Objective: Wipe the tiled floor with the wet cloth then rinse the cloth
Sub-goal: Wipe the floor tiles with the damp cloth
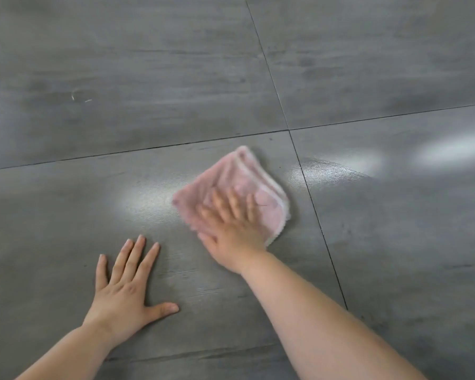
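Note:
A folded pink cloth [242,176] with a pale edge lies flat on the grey tiled floor [121,78], near the middle of the view. My right hand [231,226] presses down on its near half, fingers spread, and looks blurred with motion. My left hand [126,286] rests flat on the tile to the left, fingers apart, holding nothing. A wet, shiny streak [332,167] shows on the tile to the right of the cloth.
Dark grout lines [307,187] cross just beyond and to the right of the cloth, splitting the floor into large tiles. Bright light reflections [450,149] sit on the right. Two small pale specks [80,98] lie on the far left tile.

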Tool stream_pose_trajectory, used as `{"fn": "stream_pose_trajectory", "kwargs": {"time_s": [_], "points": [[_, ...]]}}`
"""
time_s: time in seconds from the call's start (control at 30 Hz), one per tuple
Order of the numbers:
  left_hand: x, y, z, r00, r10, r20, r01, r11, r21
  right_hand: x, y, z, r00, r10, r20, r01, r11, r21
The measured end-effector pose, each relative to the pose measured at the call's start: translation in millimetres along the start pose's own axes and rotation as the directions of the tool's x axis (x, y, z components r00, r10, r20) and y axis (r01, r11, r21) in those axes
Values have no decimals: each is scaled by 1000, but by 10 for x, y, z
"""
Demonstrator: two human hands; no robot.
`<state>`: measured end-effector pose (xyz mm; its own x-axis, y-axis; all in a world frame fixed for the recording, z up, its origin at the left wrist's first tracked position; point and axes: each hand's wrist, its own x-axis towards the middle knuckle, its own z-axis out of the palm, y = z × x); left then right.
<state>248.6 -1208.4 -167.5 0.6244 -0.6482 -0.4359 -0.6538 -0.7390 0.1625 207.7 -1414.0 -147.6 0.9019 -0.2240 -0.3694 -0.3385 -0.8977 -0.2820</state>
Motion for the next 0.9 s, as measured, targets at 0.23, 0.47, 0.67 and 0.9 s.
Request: {"fn": "stream_pose_trajectory", "kwargs": {"time_s": [0.23,0.47,0.67,0.9], "points": [[9,24,-22,1000,-12,19,11,999,31,-363,1265,-77,984,88,-155,-116,977,-178],[-1,25,-67,993,-111,-49,103,984,-146,-565,808,179,788,569,-235,-566,820,84],[-41,98,-147,990,-128,-52,118,980,-163,-1145,487,657,943,-268,-197,229,952,-203],[-14,172,-240,985,-128,-112,112,984,-141,-1985,2038,350,657,707,-262,-682,706,194]]}}
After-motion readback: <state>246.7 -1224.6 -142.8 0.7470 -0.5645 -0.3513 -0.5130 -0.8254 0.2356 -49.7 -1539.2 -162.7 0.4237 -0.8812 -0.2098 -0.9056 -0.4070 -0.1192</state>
